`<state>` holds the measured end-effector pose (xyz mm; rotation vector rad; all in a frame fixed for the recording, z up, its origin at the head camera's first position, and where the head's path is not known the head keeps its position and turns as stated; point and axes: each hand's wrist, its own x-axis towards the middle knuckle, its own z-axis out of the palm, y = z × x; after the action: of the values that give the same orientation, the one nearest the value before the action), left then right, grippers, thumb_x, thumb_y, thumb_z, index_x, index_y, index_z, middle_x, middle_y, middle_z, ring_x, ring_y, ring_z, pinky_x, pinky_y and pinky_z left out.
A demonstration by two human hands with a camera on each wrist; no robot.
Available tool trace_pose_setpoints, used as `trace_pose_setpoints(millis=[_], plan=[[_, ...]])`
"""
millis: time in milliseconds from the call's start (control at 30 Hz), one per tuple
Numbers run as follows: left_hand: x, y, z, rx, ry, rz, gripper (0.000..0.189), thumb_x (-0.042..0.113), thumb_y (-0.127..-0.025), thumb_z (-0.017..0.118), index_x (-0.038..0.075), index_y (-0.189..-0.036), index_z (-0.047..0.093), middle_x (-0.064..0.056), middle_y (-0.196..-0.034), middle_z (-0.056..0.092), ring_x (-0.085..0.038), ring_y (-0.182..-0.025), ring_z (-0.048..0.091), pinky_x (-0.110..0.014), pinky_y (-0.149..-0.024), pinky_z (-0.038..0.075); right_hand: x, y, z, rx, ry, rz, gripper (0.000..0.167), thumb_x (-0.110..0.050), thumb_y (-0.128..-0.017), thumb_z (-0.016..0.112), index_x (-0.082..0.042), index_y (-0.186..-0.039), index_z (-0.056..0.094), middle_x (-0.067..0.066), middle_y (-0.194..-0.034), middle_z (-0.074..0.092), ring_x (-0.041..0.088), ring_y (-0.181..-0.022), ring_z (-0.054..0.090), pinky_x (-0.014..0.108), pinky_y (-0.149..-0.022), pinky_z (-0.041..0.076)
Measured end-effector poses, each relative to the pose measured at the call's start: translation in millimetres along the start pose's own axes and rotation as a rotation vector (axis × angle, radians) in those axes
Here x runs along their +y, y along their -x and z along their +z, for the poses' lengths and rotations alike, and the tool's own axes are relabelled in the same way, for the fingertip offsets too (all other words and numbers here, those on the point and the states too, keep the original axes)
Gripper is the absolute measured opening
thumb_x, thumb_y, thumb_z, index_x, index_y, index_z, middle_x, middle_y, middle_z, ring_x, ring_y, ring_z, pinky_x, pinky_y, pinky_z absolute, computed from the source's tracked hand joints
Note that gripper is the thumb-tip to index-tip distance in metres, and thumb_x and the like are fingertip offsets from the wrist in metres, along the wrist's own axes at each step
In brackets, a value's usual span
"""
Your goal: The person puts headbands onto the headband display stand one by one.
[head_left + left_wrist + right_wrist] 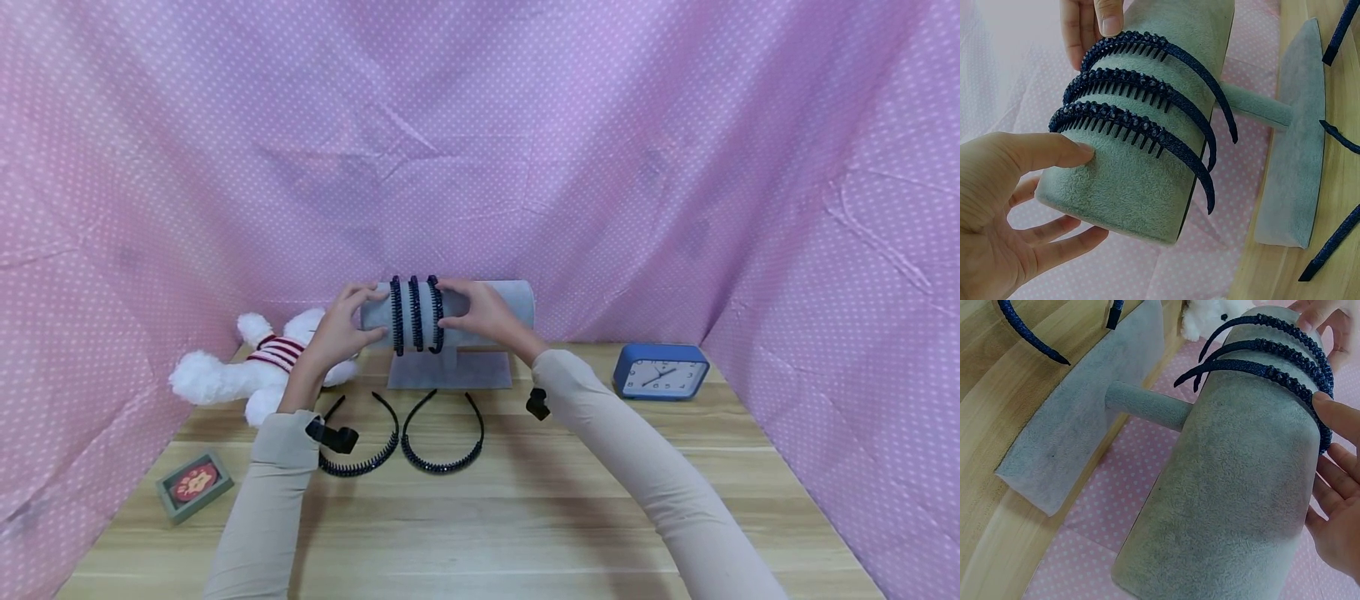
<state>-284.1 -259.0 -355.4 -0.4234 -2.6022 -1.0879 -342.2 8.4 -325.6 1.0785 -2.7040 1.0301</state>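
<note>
A grey velvety roll (487,304) on a T-shaped stand carries three dark, beaded, toothed headbands (417,315) side by side over its left half. At the roll's left end is my left hand (341,329), fingers spread, thumb resting on the velvet near the lowest headband (1116,119) in the left wrist view. My right hand (480,312) touches the rightmost headband (435,312) from its right side with thumb and fingertips. In the right wrist view its thumb (1335,412) lies against that band's beaded edge, the other fingers reaching behind the roll.
Two more headbands lie on the wooden table (525,517) before the stand: a left one (360,468), partly behind my left wrist, and a right one (442,467). A white plush toy (217,377) and a small framed paw picture (195,485) are left; a blue clock (660,372) stands right.
</note>
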Motion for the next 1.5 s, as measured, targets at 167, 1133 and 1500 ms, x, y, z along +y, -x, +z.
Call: trace_pose_setpoints(millis=[167,1133,1500], plan=[[0.4,0.1,-0.1,0.002,-0.006,0.002,0.057,0.004,-0.091,0.075,0.004,-0.144,0.054,-0.018,-0.158,0.037,-0.042,-0.142,0.038,-0.063,-0.113,0.038,0,0.7,1,0.004,-0.001,0.002,0.062,-0.022,-0.090,0.080,-0.012,-0.147,0.055,0.007,-0.153,0.053,0.024,-0.145,0.047,0.039,-0.121,0.037],[0.6,-1.1,-1.4,-0.008,-0.008,-0.005,0.056,0.004,-0.091,0.074,0.004,-0.144,0.054,-0.017,-0.158,0.037,-0.042,-0.142,0.038,-0.062,-0.115,0.036,2,25.2,-4,0.027,0.010,-0.178,0.059,-0.015,-0.087,0.082,-0.003,-0.140,0.060,0.012,-0.145,0.061,0.027,-0.139,0.053,0.039,-0.120,0.038],[1.3,-2.1,-0.8,-0.015,-0.001,-0.008,0.056,0.003,-0.091,0.074,0.003,-0.144,0.054,-0.018,-0.159,0.036,-0.043,-0.143,0.037,-0.062,-0.116,0.035,15,68.5,4,-0.019,0.042,-0.285,0.056,-0.016,-0.085,0.083,-0.003,-0.137,0.063,0.013,-0.143,0.062,0.030,-0.137,0.055,0.040,-0.118,0.042]])
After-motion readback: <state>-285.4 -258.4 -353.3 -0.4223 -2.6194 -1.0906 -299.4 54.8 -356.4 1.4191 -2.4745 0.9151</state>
